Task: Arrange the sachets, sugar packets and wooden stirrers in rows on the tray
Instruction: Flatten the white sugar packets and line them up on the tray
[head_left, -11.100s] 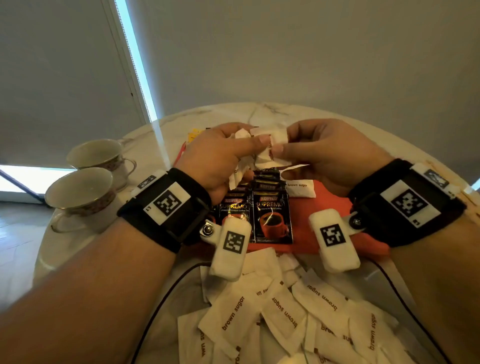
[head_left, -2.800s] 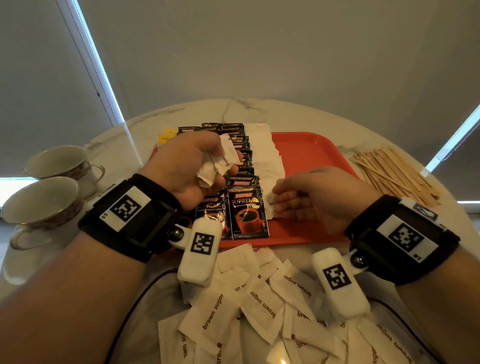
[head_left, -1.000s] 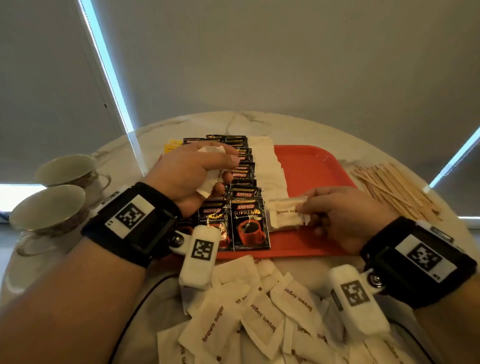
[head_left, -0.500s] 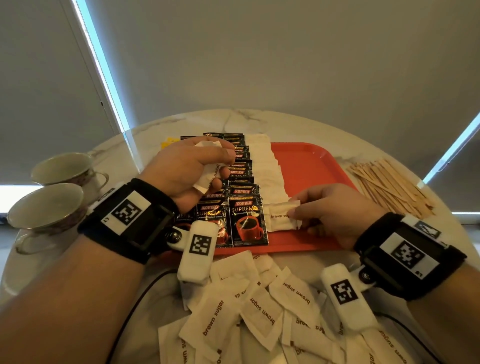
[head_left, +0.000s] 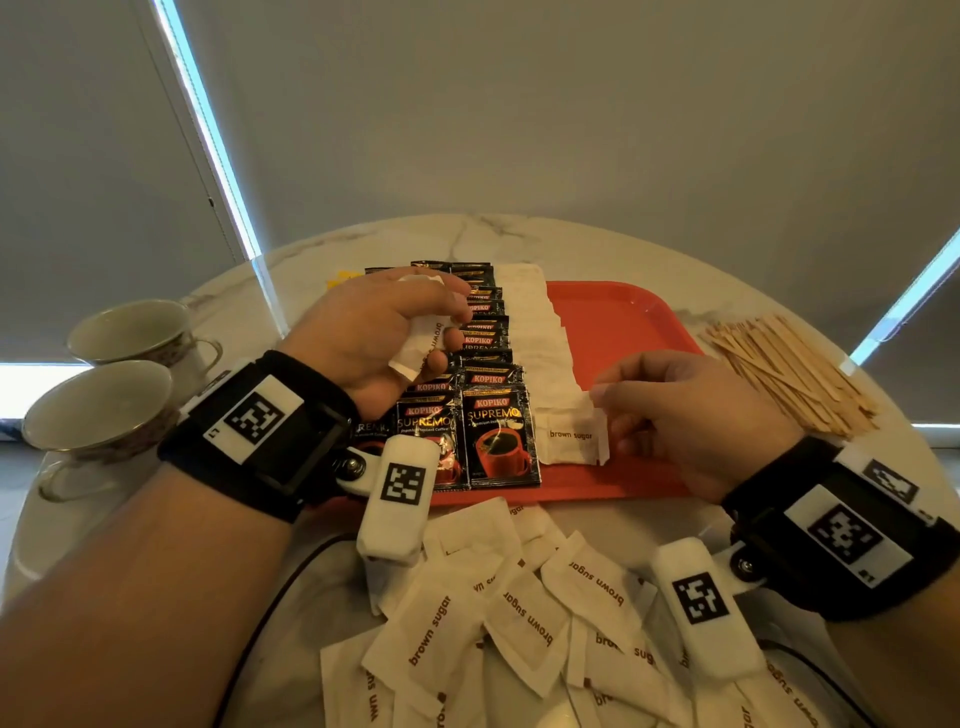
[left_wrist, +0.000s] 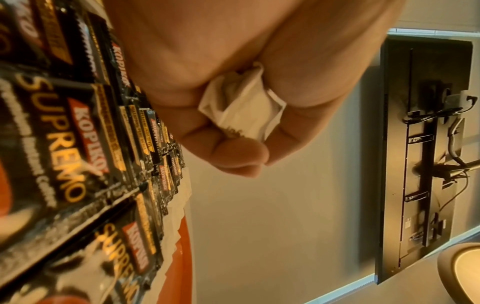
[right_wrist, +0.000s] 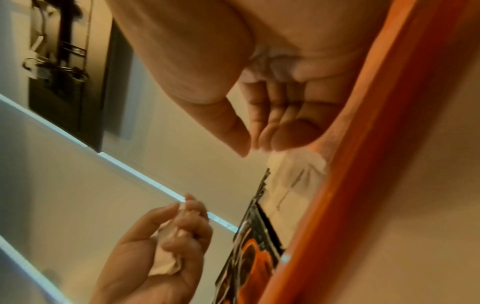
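Observation:
A red tray (head_left: 623, 322) holds rows of black Kopiko coffee sachets (head_left: 498, 431) and, to their right, a column of white sugar packets (head_left: 535, 332). The nearest brown sugar packet (head_left: 569, 436) lies flat at the column's near end. My right hand (head_left: 602, 402) pinches its right edge with thumb and fingertips (right_wrist: 280, 139). Above the sachets (left_wrist: 64, 144), my left hand (head_left: 449, 327) grips a small bunch of sugar packets (left_wrist: 244, 107). Wooden stirrers (head_left: 789, 374) lie in a heap on the table right of the tray.
A loose pile of brown sugar packets (head_left: 519, 613) covers the table in front of the tray, under my wrists. Two teacups (head_left: 98, 410) stand on saucers at the left edge of the round marble table. The tray's right half is bare red.
My right hand has lowered the sugar packet from just above the tray until it lies flat at the near end of the white column. The left hand has stayed put with its bunch.

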